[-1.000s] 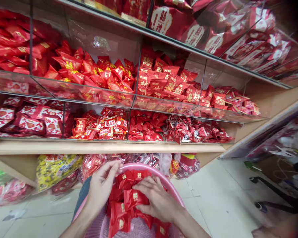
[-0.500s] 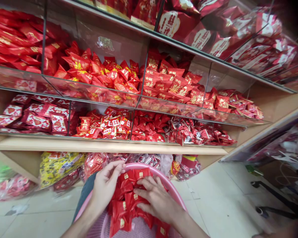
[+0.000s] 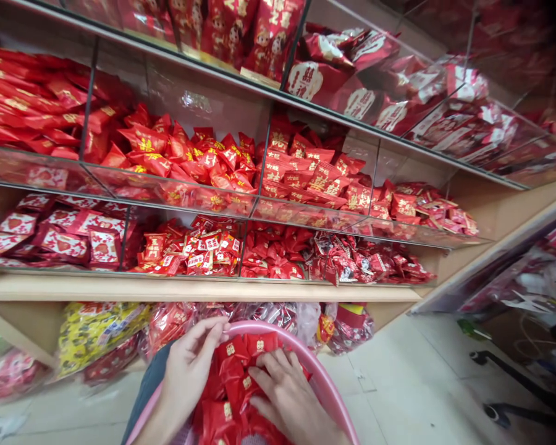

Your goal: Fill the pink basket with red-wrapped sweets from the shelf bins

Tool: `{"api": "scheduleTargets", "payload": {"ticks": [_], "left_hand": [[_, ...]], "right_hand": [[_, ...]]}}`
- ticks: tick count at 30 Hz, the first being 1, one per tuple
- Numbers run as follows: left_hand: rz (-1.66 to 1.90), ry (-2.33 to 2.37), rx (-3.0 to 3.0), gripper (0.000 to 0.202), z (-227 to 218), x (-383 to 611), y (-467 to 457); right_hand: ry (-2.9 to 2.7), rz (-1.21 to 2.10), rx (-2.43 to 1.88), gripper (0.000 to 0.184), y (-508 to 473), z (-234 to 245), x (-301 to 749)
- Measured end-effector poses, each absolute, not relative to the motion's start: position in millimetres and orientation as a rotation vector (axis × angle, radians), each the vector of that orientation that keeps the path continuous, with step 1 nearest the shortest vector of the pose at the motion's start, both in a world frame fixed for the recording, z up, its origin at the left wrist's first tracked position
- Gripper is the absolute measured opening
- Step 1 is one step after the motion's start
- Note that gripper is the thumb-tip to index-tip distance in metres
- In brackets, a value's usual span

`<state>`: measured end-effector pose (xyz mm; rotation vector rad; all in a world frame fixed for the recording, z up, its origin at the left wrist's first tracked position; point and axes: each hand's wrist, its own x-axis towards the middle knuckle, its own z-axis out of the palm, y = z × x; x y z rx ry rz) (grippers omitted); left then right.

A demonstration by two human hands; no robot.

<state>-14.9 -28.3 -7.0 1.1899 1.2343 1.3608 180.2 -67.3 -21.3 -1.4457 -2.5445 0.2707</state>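
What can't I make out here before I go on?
Head view:
pink basket: near half cut off by the bottom edge.
red packets: lower ones hidden under the left hand and right hand.
left hand's grip: its palm side faces away.
upper right bins: blurred.
packet print: too small.

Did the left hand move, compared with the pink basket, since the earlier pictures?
No. The left hand keeps its fingertips at the far rim of the pink basket, beside the red packets, as before; only the camera view shifted.
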Motion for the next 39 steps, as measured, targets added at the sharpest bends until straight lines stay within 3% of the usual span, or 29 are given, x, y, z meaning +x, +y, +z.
{"api": "scheduleTargets", "payload": {"ticks": [3, 7, 12, 14, 16, 18, 21, 30, 39], "left_hand": [[1.389, 1.256, 1.197, 0.026, -3.4, -17.7, -29.3], [1.388, 1.335, 1.218, 0.03, 2.6, -27.1, -27.1], [1.224, 1.561, 1.571, 0.04, -13.5, -65.2, -15.0], [1.128, 1.647, 1.618, 0.049, -31.3, -83.6, -12.8], [1.01, 1.664, 1.518, 0.055, -49.1, -95.9, -15.1], [0.95, 1.603, 1.412, 0.053, -59.9, -99.0, -20.8], [0.958, 1.403, 1.346, 0.044, -58.3, -90.3, -29.8], [0.961, 1.248, 1.284, 0.036, -40.2, -81.6, -26.6], [0.987, 1.362, 1.167, 0.055, -13.2, -73.2, -17.0]], "right_hand": [[-2.496, 0.266, -1.43, 0.039, -72.6, -10.1, 183.5], [-2.357, 0.146, -1.468, 0.031, -76.3, -3.4, 206.8], [-1.941, 0.044, -1.636, 0.03, -81.4, -36.3, 266.9], [-1.697, 0.217, -1.689, 0.036, -86.5, -55.5, 284.5], [-1.395, 0.592, -1.688, 0.044, -91.9, -71.7, 290.0], [-1.09, 0.9, -1.589, 0.052, -95.8, -81.9, 284.5], [-0.824, 1.073, -1.421, 0.06, -97.0, -83.5, 270.3], [-0.89, 1.186, -1.48, 0.049, -84.8, -55.0, 277.7], [-0.973, 1.114, -1.47, 0.042, -64.8, -31.3, 274.8]]}}
